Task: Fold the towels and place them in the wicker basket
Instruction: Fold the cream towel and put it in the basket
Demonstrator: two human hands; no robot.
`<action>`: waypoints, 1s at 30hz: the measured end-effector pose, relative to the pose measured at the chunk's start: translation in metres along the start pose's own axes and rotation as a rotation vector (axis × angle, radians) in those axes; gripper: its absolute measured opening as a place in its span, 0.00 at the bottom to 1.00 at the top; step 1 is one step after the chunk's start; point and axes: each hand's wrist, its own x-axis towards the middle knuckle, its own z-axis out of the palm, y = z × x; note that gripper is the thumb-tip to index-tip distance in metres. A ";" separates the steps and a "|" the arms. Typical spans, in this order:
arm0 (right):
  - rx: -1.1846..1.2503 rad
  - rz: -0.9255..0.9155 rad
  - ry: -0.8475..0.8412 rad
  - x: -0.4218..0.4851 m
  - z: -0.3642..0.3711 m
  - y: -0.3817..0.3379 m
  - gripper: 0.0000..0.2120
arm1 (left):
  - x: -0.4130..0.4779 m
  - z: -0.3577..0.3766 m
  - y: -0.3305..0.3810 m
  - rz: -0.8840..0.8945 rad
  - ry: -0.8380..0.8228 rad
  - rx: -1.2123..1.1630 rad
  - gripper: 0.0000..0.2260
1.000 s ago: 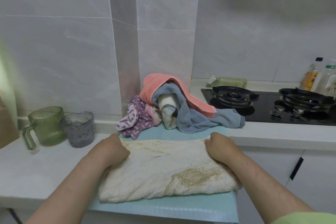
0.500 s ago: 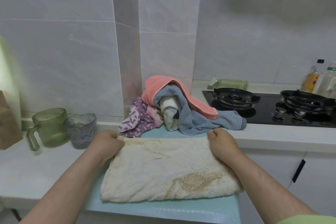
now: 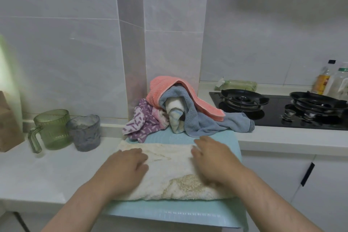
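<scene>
A cream towel [image 3: 169,171], folded in half, lies flat on a light blue mat [image 3: 169,213] at the counter's front edge. My left hand [image 3: 124,167] rests palm down on its left part with the fingers spread. My right hand [image 3: 214,160] presses flat on its right part. Behind the mat sits a heap of unfolded towels: a coral one [image 3: 169,84] on top, a grey-blue one [image 3: 207,118], a purple patterned one [image 3: 143,124] and a white one [image 3: 175,105]. No wicker basket is in view.
A green mug [image 3: 50,130] and a grey cup [image 3: 84,132] stand on the white counter [image 3: 37,171] to the left. A brown bag [image 3: 7,124] is at the far left edge. A black gas hob [image 3: 273,111] with bottles [image 3: 323,81] behind it fills the right.
Both hands let go of the towel's far corners and moved inward onto its top, now lying flat with open fingers. The towel stays folded on the mat.
</scene>
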 end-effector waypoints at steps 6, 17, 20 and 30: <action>-0.047 0.076 -0.256 -0.029 0.036 0.009 0.35 | -0.008 0.014 -0.008 -0.083 -0.213 0.060 0.58; -0.012 0.182 -0.280 -0.025 0.030 0.020 0.44 | -0.001 0.015 -0.012 -0.096 -0.298 0.105 0.61; -0.105 0.139 -0.191 -0.018 0.027 0.018 0.41 | 0.006 0.006 -0.011 -0.050 -0.272 0.216 0.61; 0.200 0.237 -0.213 -0.020 0.020 0.026 0.37 | 0.009 0.004 -0.017 -0.016 -0.273 0.128 0.66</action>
